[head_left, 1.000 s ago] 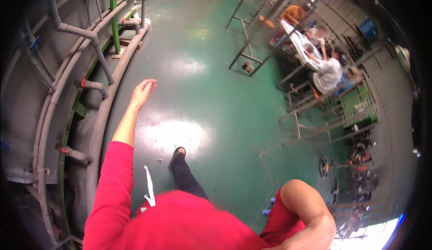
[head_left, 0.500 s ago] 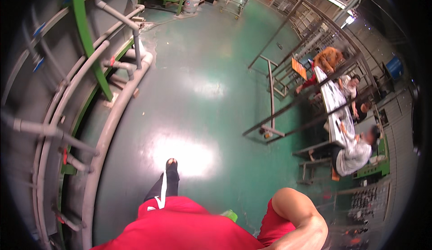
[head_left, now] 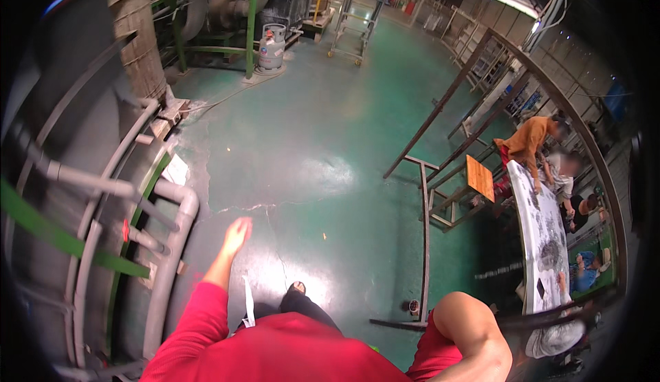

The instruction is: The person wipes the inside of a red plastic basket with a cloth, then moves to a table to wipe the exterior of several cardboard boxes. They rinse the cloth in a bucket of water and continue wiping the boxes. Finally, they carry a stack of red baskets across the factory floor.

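My left hand [head_left: 238, 233] swings ahead of my body over the green floor. Motion smears its fingers, so how far they are closed does not show, and I make out nothing in it. My right arm [head_left: 474, 330] is bent at the elbow beside my red shirt [head_left: 295, 351], and its hand is out of sight. A sliver of something green [head_left: 374, 348] peeks out at the shirt's edge. A white cord [head_left: 249, 303] hangs at my waist, and one foot in an open-toed shoe [head_left: 297, 288] is forward.
Grey pipes [head_left: 168, 272] with red valve handles run along the left. A gas cylinder [head_left: 272, 48] and a wheeled rack [head_left: 354, 31] stand ahead. On the right, a dark metal frame [head_left: 425, 244] stands near a wooden stool [head_left: 480, 178] and a white-topped table [head_left: 529, 244] with several people.
I have moved forward along the floor; the frame and table are closer. My left hand has come into view, and the green thing at my shirt shows less.
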The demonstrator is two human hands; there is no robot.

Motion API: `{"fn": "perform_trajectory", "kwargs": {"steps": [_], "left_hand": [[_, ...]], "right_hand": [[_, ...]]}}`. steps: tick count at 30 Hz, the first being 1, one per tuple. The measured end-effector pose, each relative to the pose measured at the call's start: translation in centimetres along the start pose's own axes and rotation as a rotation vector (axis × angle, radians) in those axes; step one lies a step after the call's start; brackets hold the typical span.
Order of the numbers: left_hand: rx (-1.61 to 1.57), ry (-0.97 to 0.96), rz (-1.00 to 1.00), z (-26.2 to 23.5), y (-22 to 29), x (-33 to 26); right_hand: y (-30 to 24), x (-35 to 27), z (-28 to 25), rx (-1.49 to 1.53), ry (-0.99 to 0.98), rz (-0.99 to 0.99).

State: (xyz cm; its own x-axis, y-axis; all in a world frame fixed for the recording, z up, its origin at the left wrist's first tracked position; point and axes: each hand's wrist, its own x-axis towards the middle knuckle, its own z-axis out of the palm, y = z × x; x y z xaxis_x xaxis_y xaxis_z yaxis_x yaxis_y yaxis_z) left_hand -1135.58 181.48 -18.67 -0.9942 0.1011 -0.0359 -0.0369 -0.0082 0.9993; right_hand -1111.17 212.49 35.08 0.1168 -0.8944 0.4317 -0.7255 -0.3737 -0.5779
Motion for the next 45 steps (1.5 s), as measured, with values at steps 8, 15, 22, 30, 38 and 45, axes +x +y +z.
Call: {"fn": "perform_trajectory", "kwargs": {"steps": [8, 15, 22, 30, 38, 45], "left_hand": [[1.173, -0.61, -1.092, -11.2, -12.3, -6.6], [1.354, -0.353, -0.748, 1.5, -6.8, 51.3], [0.373, -0.11, 0.15, 38.1, 7.8, 124.7], [1.179, -0.636, -0.644, 42.8, -4.5, 131.1], [1.263, -0.671, -0.898, 48.6, -9.4, 157.4], [0.812, -0.411, 0.062, 93.5, 4.8, 226.2]], "right_hand": [[23.6, -18.1, -27.9, 0.425, 0.11, 0.006], [41.5, -33.0, -54.2, 0.051, 0.163, 0.011], [59.5, -55.1, -78.6, -0.094, 0.2, 0.284], [87.1, -87.9, -110.0, 0.288, 0.556, 0.292], [121.0, -122.5, -129.4, 0.889, 0.741, 1.067], [128.9, -162.9, -120.6, 0.833, 0.589, 2.441]]}}
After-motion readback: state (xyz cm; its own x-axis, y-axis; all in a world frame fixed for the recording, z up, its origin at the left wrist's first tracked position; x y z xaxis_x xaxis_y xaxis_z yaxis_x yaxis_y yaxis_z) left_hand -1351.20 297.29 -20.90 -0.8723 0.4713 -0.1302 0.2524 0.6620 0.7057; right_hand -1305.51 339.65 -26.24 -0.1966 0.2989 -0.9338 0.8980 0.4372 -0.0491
